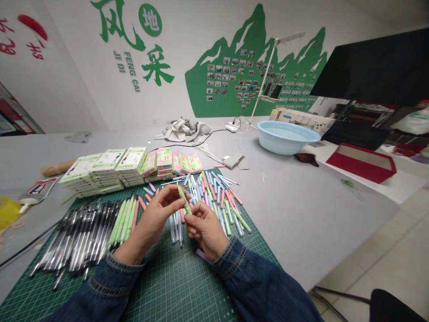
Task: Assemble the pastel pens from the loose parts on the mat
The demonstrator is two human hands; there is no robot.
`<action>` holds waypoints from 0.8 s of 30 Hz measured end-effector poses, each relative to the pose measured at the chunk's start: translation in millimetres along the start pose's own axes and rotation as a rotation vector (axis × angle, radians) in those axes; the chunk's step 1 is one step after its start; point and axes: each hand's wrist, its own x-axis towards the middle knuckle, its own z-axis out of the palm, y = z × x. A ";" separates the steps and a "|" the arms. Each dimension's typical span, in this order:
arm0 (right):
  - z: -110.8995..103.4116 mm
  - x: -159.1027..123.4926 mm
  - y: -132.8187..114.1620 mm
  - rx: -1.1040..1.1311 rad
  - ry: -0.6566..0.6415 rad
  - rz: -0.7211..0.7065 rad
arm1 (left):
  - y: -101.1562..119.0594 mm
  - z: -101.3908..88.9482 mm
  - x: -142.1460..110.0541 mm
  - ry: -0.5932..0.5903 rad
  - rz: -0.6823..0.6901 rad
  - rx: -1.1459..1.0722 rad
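Between my two hands is a light green pen (183, 199), tilted, its pointed end up and to the left. My left hand (160, 213) pinches its upper part. The fingers of my right hand (205, 223) close round its lower end. Behind and to the right of the hands lies a loose pile of pastel pen parts (217, 192) in blue, green, pink and purple. To the left, a row of assembled green pens (122, 221) lies beside several clear pens with black grips (80, 232). All rest on a green cutting mat (174, 281).
White-and-green boxes (103, 167) and pink-and-green boxes (164, 161) are stacked behind the mat. A blue basin (288, 136) stands at the right rear, near a red box (362, 163). Crumpled grey cloth (187, 129) lies at the back. A glue tube (39, 190) is at the left.
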 end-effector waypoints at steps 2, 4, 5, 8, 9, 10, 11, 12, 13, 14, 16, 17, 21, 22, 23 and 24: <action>-1.6 0.9 2.0 -0.049 0.038 -0.021 | -1.4 2.4 1.3 0.056 0.009 0.005; -3.0 1.5 2.6 -0.086 0.043 -0.023 | -4.3 2.1 2.3 0.117 -0.008 -0.007; -3.5 1.6 2.5 -0.091 0.025 -0.014 | -5.8 0.9 2.6 0.131 -0.028 -0.022; -4.3 1.8 1.3 -0.049 -0.066 0.050 | -7.2 -4.4 1.5 0.073 -0.119 -0.072; -4.2 1.7 0.6 -0.028 -0.088 0.073 | -6.5 -5.9 0.8 0.035 -0.146 -0.080; -3.9 1.6 -0.3 -0.005 -0.100 0.092 | -5.5 -6.9 0.1 -0.002 -0.165 -0.081; -3.4 1.4 -1.4 0.017 -0.104 0.105 | -4.3 -7.5 -0.5 -0.029 -0.175 -0.078; -2.9 1.1 -2.6 0.039 -0.102 0.112 | -3.2 -7.5 -1.0 -0.045 -0.178 -0.075; -2.5 0.8 -3.9 0.060 -0.098 0.108 | -2.6 -7.3 -1.3 -0.047 -0.172 -0.074; -2.1 0.6 -4.9 0.077 -0.095 0.099 | -2.5 -6.8 -1.4 -0.039 -0.163 -0.078; -1.9 0.4 -5.6 0.081 -0.093 0.072 | -3.8 -6.1 -1.5 -0.019 -0.150 -0.094; -2.1 0.5 -5.1 0.066 -0.096 0.064 | -4.8 -5.9 -1.6 -0.013 -0.151 -0.105; -3.1 1.8 0.8 -0.010 -0.150 0.085 | -5.3 -5.6 -3.3 -0.034 -0.174 -0.146; -3.2 2.2 2.3 -0.023 -0.157 0.080 | -4.3 -5.0 -3.8 -0.046 -0.179 -0.156; -3.2 2.5 3.6 -0.040 -0.155 0.067 | -3.1 -4.2 -4.1 -0.053 -0.175 -0.164; -3.2 2.8 4.6 -0.059 -0.144 0.050 | -2.1 -3.1 -4.2 -0.048 -0.161 -0.160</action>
